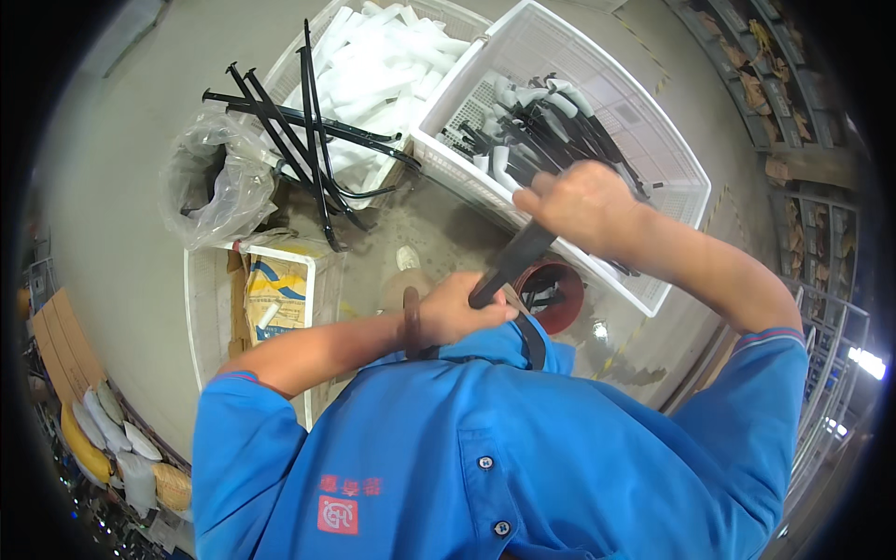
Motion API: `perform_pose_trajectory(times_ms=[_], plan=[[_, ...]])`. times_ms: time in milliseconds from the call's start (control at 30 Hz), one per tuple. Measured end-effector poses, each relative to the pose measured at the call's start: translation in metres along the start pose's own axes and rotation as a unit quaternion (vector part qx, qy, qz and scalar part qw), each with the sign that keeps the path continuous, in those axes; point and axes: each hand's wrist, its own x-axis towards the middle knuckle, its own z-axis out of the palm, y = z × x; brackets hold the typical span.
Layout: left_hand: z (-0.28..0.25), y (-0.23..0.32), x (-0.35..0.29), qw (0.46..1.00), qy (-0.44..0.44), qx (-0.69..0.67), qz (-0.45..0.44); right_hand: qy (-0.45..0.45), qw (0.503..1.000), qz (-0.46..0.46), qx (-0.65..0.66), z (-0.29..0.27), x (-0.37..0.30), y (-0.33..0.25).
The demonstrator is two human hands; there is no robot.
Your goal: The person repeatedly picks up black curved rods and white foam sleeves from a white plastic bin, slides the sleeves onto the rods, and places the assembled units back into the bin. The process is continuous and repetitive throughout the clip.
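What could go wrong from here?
1. The left hand and right hand both grip the dark bar; if the right slips, its knuckles might hit the white crate close by.
2. Black rods lie crossed and loose on the white tubes, ends sticking out past the pile; a bump could slide them off.
3. If dropped, the bar might strike the red bucket nearby.

Floor: smooth grey concrete (131,177), stained dark in places, with yellow dashed marking lines (642,37) at far right. Far right: loaded grey shelving units (814,121). Right: metal-tube rack (833,341), bright white lamp (868,363). Near left: leaning cardboard (70,350), stacked sacks (140,478).
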Motion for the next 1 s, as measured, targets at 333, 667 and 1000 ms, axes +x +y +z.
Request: perform_pose_trajectory(times_ms=[333, 667, 1000], plan=[[-0.047, -0.011, -0.003, 0.983, 0.01, -0.182, -0.01, 0.164, 0.939, -0.302, -0.008, 0.009, 0.083, -0.008], [-0.111, -0.012, -0.013, 0.982, 0.174, -0.031, 0.063, -0.409, 0.847, -0.214, 0.264, -0.033, 0.212, 0.013], [-0.198, -0.042, 0.033, 0.919, 0.266, -0.29, -0.032, 0.087, 0.886, -0.451, 0.059, 0.041, 0.347, 0.045]])
